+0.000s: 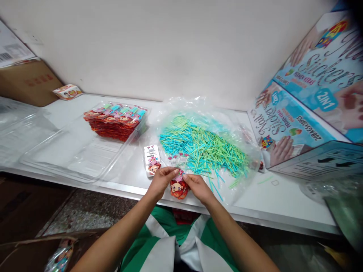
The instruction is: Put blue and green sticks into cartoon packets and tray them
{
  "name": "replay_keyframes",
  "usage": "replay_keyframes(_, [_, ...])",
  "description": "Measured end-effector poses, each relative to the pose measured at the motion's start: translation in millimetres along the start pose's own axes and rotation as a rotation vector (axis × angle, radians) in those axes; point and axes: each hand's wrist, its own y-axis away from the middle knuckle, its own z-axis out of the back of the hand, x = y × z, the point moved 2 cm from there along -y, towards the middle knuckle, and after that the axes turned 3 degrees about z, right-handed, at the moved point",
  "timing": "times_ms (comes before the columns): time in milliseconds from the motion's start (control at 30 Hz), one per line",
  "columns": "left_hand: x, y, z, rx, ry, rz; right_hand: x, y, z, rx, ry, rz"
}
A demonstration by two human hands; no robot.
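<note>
Between both hands, near the table's front edge, is a small flat candy packet (179, 189) printed with a red-haired cartoon face, its face end pointing toward me. My left hand (163, 181) pinches its upper left side. On the opposite side, my right hand (198, 186) grips it with thumb and fingers. Just left of my left hand lies a white card packet (152, 160) with a similar face. Beyond my hands, a heap of thin green and blue sticks (204, 145) spreads over a clear plastic bag (241, 189).
A clear plastic tray (64, 166) on the left holds stacked red packets (113, 126) at its far end. Large blue printed boxes (295, 124) stand at right. A brown carton (28, 81) and a small box (67, 91) sit at far left, against the white wall.
</note>
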Motion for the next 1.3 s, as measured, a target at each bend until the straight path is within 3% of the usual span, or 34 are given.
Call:
replay_keyframes(267, [-7.5,-8.9,21.5,-0.085,-0.253,-0.076,-8.0,-11.1,7.0,-0.100,0.078,0.030])
replay_keyframes(433, [-25.4,-43.1,64.7,-0.366,-0.535,-0.159,-16.7,-12.1,22.4,-0.176,0.106,0.019])
replay_keyframes(533, [-44.0,-55.2,84.7,-0.472,-0.655,-0.188,-15.8,-8.5,27.0,-0.173,0.135,0.008])
replay_keyframes(600, [-57.2,-50.9,85.9,-0.613,-0.796,-0.269,-12.1,-5.8,26.5,-0.173,0.157,0.013])
replay_keyframes(667, [-64.8,-39.6,74.0,-0.714,-0.886,-0.373,-7.3,-3.8,21.9,-0.148,0.158,0.026])
replay_keyframes(700, [-64.4,-33.9,64.2,-0.681,-0.852,-0.390,-4.9,-3.1,17.9,-0.121,0.150,0.033])
replay_keyframes(733, [-60.7,-29.5,52.7,-0.571,-0.758,-0.364,-2.6,-2.5,13.2,-0.086,0.142,0.043])
replay_keyframes(833, [-36.5,-22.0,16.7,-0.062,-0.297,-0.090,3.3,-2.1,-0.4,0.044,0.157,0.083])
replay_keyframes(867, [-28.1,-20.6,8.5,0.024,-0.146,-0.004,5.1,-3.0,-2.6,0.084,0.181,0.095])
replay_keyframes(933, [-14.4,-19.7,0.8,0.047,0.075,0.116,8.7,-8.8,-0.5,0.145,0.246,0.094])
replay_keyframes(1000, [-5.7,-19.8,0.9,-0.020,0.169,0.164,13.4,-21.9,10.2,0.156,0.378,0.064])
replay_keyframes(1100, [0.7,-17.8,2.1,-0.063,0.166,0.180,23.6,-54.0,34.7,-0.013,0.924,0.035])
replay_keyframes(1200, [5.1,-13.5,-1.3,-0.044,0.147,0.188,30.0,-89.0,49.7,-0.110,1.101,-0.019])
replay_keyframes(1300, [9.1,-9.6,-4.3,-0.045,0.151,0.179,29.5,-115.9,52.5,-0.125,1.227,-0.109])
